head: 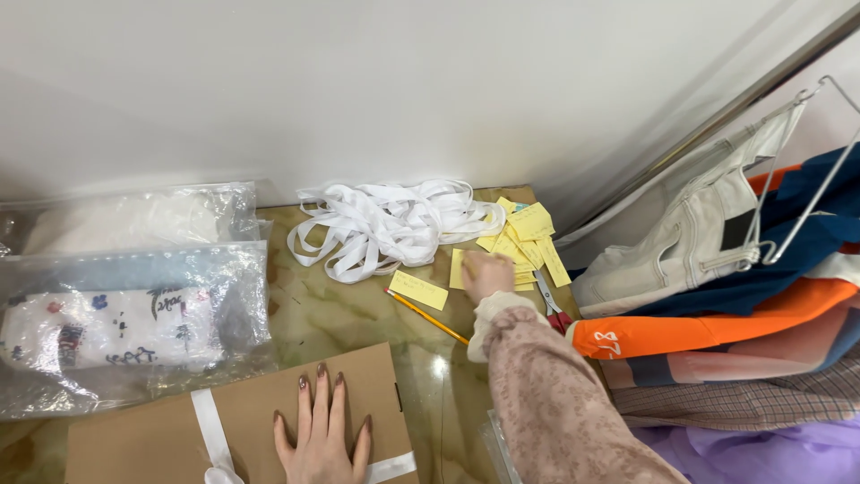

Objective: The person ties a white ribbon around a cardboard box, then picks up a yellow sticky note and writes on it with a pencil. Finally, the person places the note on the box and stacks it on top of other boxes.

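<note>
Fingers spread and palm down, the left hand (321, 432) lies flat and unclenched on a flat brown cardboard parcel (143, 430) crossed by a band of white ribbon (211, 428), which sits at the near edge of the glossy green marbled tabletop (358, 318). The right hand (486, 273), reaching forward out of a pink patterned sleeve (555, 403), rests knuckles-up on a scatter of small yellow paper slips (524, 235) near the table's far right corner; its fingers curl down onto the slips, but whether they pinch one cannot be told from this angle. One more yellow slip (417, 289) lies apart, just left of that hand, with a yellow pencil (428, 316) slanting beside it. Small red-handled scissors (552, 305) lie just right of the wrist. Behind the slips is a loose tangle of white ribbon tape (385, 224) against the pale wall. To the left, clear plastic bags holding folded printed white fabric (125, 309) are stacked on the table. On the right, garments in cream, navy, orange and plaid hang from metal hangers (788, 206).
</note>
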